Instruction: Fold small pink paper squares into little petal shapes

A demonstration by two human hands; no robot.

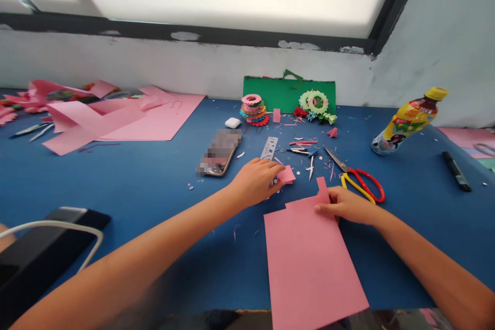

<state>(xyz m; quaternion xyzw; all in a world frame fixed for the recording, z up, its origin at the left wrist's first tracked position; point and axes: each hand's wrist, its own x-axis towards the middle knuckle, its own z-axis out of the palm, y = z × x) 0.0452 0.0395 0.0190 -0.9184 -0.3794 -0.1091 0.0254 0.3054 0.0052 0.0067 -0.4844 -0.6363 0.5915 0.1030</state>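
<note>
My right hand (350, 206) pinches the upper right corner of a large pink sheet of paper (309, 263), whose top edge is cut in steps. A narrow strip of it stands up beside my thumb. The sheet's lower end reaches past the table's front edge. My left hand (257, 180) is closed on a small pink paper piece (286, 175), low over the table. Just behind that hand lies a clear ruler (269, 148). Scissors (353, 172) with red and yellow handles lie partly open beyond my right hand.
A phone (220, 152), a white case (232, 122) and stacked scalloped paper rings (253, 111) lie behind my left hand. A bottle (408, 124) and a black marker (456, 171) are at right. Pink paper (154, 118) is at left, a dark box (50, 247) at near left.
</note>
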